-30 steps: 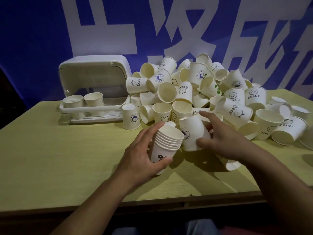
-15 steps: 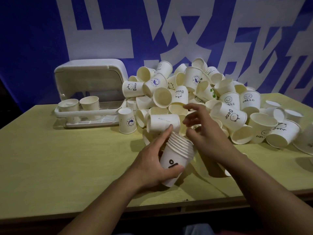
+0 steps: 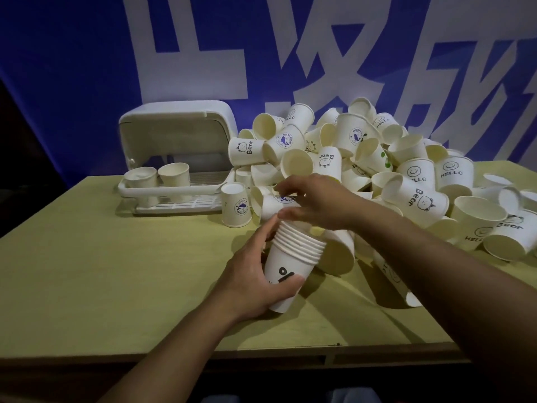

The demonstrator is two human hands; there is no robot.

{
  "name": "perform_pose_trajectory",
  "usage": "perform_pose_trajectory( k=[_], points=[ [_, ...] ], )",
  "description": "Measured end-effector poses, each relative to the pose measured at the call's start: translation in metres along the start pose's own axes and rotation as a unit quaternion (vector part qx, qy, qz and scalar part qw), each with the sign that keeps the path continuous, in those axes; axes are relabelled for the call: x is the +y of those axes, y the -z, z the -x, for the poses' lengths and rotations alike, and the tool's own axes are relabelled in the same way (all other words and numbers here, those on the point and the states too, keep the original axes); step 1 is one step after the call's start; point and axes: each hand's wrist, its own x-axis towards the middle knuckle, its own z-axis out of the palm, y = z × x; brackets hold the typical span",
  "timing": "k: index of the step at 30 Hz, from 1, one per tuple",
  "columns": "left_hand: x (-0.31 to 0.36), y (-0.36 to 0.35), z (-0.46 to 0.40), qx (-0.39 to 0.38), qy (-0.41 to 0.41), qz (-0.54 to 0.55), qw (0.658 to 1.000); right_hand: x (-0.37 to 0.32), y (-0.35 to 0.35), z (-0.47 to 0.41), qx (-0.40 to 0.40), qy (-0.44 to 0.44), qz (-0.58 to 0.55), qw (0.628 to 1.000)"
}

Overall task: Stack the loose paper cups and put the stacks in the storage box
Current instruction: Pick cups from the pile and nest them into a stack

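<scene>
My left hand [image 3: 252, 277] grips a tilted stack of several nested paper cups [image 3: 293, 257] just above the table, mouths facing up and to the right. Directly behind the stack, my right hand [image 3: 316, 202] reaches into the pile, with thumb and fingers curled round a loose cup [image 3: 270, 205] that lies on its side. A big heap of loose white printed cups [image 3: 406, 173] covers the table's back right. At the back left stands the white storage box [image 3: 177, 132] with its lid up, and two cup stacks [image 3: 158, 175] stand in its tray.
One cup [image 3: 236, 208] stands upside down between the box and the heap. The yellow-green table [image 3: 101, 271] has bare surface at left and front. A blue banner with white characters hangs behind. A few cups lie near the right edge [image 3: 505, 237].
The cup my right hand held a second ago has gone onto the stack. My right hand then moved left and back and closed on a cup lying on its side. The stack tilted right.
</scene>
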Motion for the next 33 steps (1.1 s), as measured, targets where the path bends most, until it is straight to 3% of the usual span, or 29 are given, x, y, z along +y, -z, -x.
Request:
perform_pose_trajectory(
  k=[4, 8, 13, 18, 21, 26, 29, 33],
  points=[
    [0.000, 0.005, 0.002, -0.004, 0.019, 0.002, 1.000, -0.006, 0.007, -0.017, -0.082, -0.028, 0.013, 0.996],
    [-0.001, 0.009, 0.005, -0.002, 0.018, 0.000, 1.000, -0.015, 0.026, -0.005, 0.030, -0.012, -0.088, 0.996],
    [0.003, 0.006, 0.008, -0.005, 0.020, 0.046, 0.999, -0.022, 0.020, 0.025, 0.132, 0.027, -0.252, 0.958],
    [0.011, -0.001, 0.007, 0.024, 0.011, 0.119, 0.993, -0.023, -0.002, 0.051, 0.138, -0.023, -0.354, 0.925],
    [0.013, -0.004, 0.007, 0.032, 0.004, 0.118, 0.993, -0.023, -0.010, 0.056, 0.131, -0.054, -0.452, 0.881],
    [0.011, -0.005, 0.011, 0.048, 0.001, 0.113, 0.992, -0.025, -0.007, 0.058, 0.132, -0.068, -0.477, 0.866],
    [0.011, -0.003, 0.012, 0.065, 0.008, 0.116, 0.991, -0.024, 0.000, 0.063, 0.091, -0.036, -0.428, 0.898],
    [0.012, -0.003, 0.010, 0.093, -0.004, 0.110, 0.990, -0.024, 0.003, 0.081, 0.091, -0.014, -0.257, 0.962]
  ],
)
